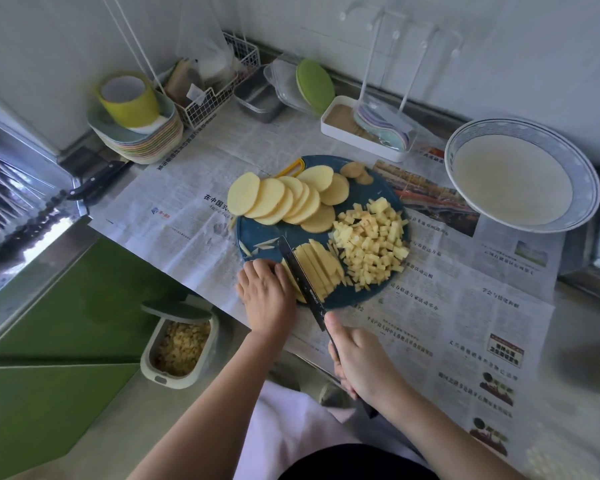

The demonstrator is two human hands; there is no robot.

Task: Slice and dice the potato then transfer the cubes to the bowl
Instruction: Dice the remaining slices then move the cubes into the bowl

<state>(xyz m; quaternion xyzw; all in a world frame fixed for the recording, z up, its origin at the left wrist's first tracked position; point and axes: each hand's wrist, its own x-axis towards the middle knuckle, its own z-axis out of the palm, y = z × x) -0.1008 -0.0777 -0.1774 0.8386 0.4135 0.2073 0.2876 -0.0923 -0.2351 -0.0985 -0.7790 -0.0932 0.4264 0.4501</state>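
Dark-bladed knife (305,282) gripped in curled right hand (357,365), edge beside potato strips (321,268) on blue cutting board (257,233); steadies uncut end under curled left hand (265,296). Probably mid-stripping; next calls for crosswise dicing. Cubes (374,247) heaped alongside, slices (284,199) behind, bowl (584,181) far right.

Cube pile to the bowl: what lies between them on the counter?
In the head view, only the cutting board edge and bare newspaper separate the cube pile from the bowl; no other object sits in that stretch.
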